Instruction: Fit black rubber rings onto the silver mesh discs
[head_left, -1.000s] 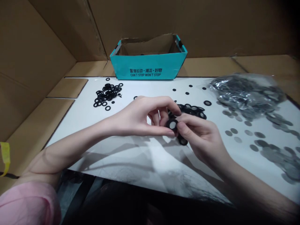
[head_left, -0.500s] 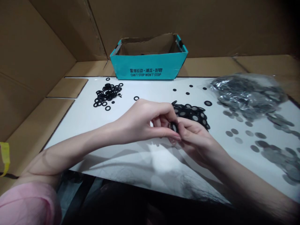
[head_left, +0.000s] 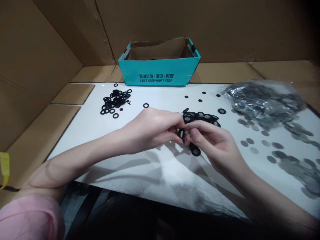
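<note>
Left hand [head_left: 156,128]: thumb and index finger brought together on a black ring [head_left: 181,134] with a pale centre, holding it nearly edge-up over the bench [head_left: 86,120].
Right hand [head_left: 216,141]: fingers curled in close beside that ring, thumb and index nearly together; from where I stand I cannot tell whether they grip anything.
Held ring: between the two hands, clear of the white surface, in front of the heap.
Heap of filled rings [head_left: 200,115]: just beyond the fingertips, black rims around grey centres, partly hidden by the hands.
Filled ring below [head_left: 195,150]: on the near side of the right thumb.
Hollow black rings [head_left: 115,101]: piled over on the left, with a lone ring [head_left: 146,105] between them and the heap.
Small dark discs [head_left: 200,100]: scattered beyond the heap.
Grey discs [head_left: 295,163]: strewn along the right side, blurred towards the edge.
Clear plastic bag [head_left: 265,100]: full of similar discs, far right.
Turquoise box [head_left: 158,71]: open-topped at the back, lettered "CAN'T STOP WON'T STOP".
</note>
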`<state>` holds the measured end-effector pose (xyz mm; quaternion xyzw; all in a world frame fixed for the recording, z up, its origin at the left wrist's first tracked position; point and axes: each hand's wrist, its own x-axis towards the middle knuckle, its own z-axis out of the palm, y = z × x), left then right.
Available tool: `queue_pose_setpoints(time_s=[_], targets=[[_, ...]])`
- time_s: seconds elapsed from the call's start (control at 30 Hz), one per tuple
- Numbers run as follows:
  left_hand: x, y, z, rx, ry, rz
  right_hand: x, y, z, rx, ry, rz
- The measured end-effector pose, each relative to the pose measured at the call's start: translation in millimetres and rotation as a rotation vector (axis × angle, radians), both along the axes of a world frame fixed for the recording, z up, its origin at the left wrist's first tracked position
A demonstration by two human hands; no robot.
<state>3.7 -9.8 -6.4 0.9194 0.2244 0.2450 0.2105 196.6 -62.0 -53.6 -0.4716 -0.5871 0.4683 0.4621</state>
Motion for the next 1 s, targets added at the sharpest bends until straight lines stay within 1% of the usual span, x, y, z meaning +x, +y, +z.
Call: queue_pose_setpoints(time_s=[0.1,0.23,0.3,0.43,0.5,0.57,0.63,0.67,0.73,0.77,0.83,0.87,0.93,0.97,1.0], targets=[[-1.1,-1.3,-2.0,0.085,0.026,0.0,-1.7,-1.6,7.4,0.088,-0.12,-0.037],[-1.4,-2.6,-6.3,0.304,0.053,0.002,-7.7,-5.8,10.9,0.14,-0.209,-0.093],[-0.5,-3.1,-9.2,0.442,0.062,0.01,-8.9,-6.8,9.8,0.148,-0.198,-0.1],[4.0,-5.5,-15.8,0.7,0.007,0.003,-7.4,-6.1,4.6,0.161,-0.124,-0.033],[5.3,-6.1,-17.7,0.774,-0.015,0.0,-5.8,-5.1,2.4,0.198,-0.11,-0.03],[3.5,-3.6,-16.2,0.791,-0.013,-0.006,-2.5,-3.9,2.7,0.249,-0.159,-0.046],[-3.5,4.8,-9.5,0.733,0.017,0.009,3.7,-2.1,6.3,0.324,-0.296,-0.073],[-9.3,11.6,-4.1,0.678,0.051,0.043,8.2,-0.9,8.9,0.379,-0.38,-0.093],[-25.2,30.3,8.8,0.503,0.178,0.205,19.3,2.0,13.6,0.485,-0.541,-0.122],[-34.9,41.8,15.1,0.415,0.273,0.323,25.5,3.7,15.0,0.522,-0.604,-0.126],[-56.0,67.2,24.1,0.299,0.463,0.524,37.8,7.5,15.3,0.552,-0.702,-0.11],[-66.5,80.0,25.8,0.251,0.559,0.597,43.4,9.6,14.1,0.553,-0.745,-0.091],[-85.0,103.2,23.3,0.143,0.754,0.716,52.6,13.8,10.3,0.557,-0.829,-0.056],[-92.5,112.8,19.6,0.06,0.875,0.757,56.2,15.7,8.1,0.559,-0.869,-0.044],[-98.3,120.7,14.9,-0.002,0.967,0.758,59.0,17.4,6.3,0.561,-0.901,-0.036]])
